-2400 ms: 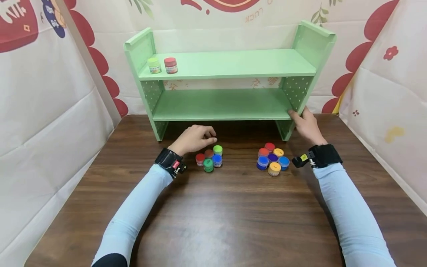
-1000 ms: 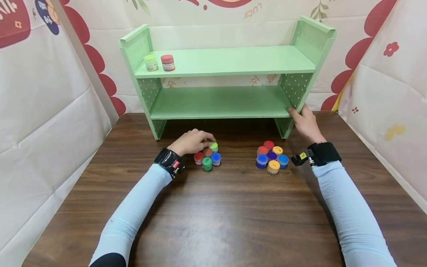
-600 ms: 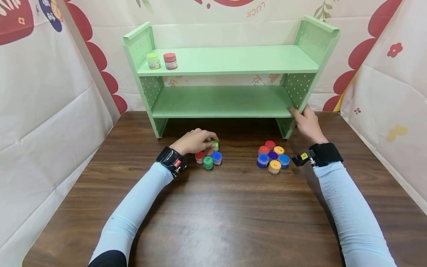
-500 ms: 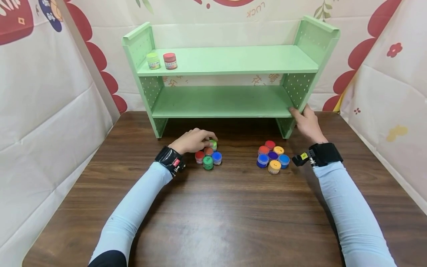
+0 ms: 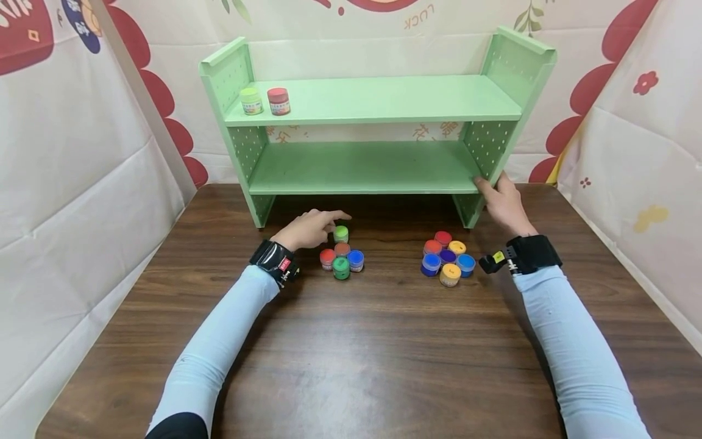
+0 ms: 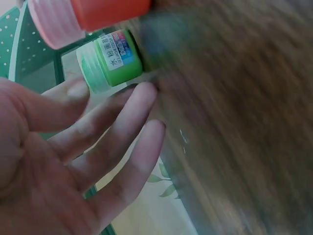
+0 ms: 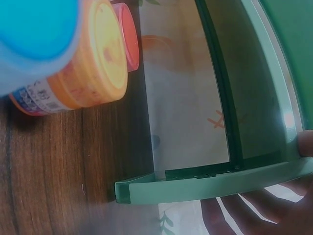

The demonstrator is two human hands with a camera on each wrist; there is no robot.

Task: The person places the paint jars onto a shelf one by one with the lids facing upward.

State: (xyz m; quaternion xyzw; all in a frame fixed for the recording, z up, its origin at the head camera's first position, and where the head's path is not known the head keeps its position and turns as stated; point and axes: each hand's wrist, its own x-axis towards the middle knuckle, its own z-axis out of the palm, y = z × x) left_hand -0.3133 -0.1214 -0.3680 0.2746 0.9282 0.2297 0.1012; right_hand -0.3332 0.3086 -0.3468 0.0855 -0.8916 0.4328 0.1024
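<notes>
My left hand (image 5: 308, 230) is beside a light green paint jar (image 5: 341, 234) that stands on the table just behind a small cluster of jars. Its index finger stretches out past the jar. In the left wrist view the fingers (image 6: 139, 105) are spread around the green jar (image 6: 117, 58) without closing on it; whether the thumb touches the lid I cannot tell. The cluster holds a red jar (image 5: 327, 259), a brown-red jar (image 5: 342, 249), a dark green jar (image 5: 341, 268) and a blue jar (image 5: 356, 261). My right hand (image 5: 506, 204) grips the right side panel of the green shelf (image 5: 362, 167).
On the upper board stand a light green jar (image 5: 251, 102) and a red jar (image 5: 279, 102). A second cluster, with a yellow jar (image 5: 450, 275) in front, stands at the right on the wooden table (image 5: 351, 353). White printed cloth (image 5: 82, 213) encloses the back and sides.
The light green jar has moved slightly left and back, away from the cluster. My left hand has loosened from it and shifted left. The right hand stays on the shelf.
</notes>
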